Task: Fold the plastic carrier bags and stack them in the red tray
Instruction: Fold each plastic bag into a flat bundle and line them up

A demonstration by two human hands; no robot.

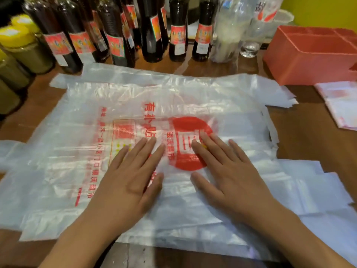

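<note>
A clear plastic carrier bag [135, 117] with red print is spread flat on the wooden worktop [301, 132], on top of further unfolded bags whose edges show to the right and near the front edge. Both hands are laid palm-down on it with fingers straight and slightly spread: the left hand [131, 176] just left of the red disc in the print, the right hand [229, 171] partly over the disc. Nothing is pinched or gripped by either. The red tray [301, 60] is set at the far right of the worktop, well apart from the hands; what looks like a folded bag [342, 105] lies just in front of it. Dark bottles [116, 35] are ranged along the back.

The film is judged to be very light, limp and slippery, likely to slide over the sheets beneath and to trap air. It is best smoothed flat, then taken by an outer edge or the handles and creased under a flat palm.
</note>
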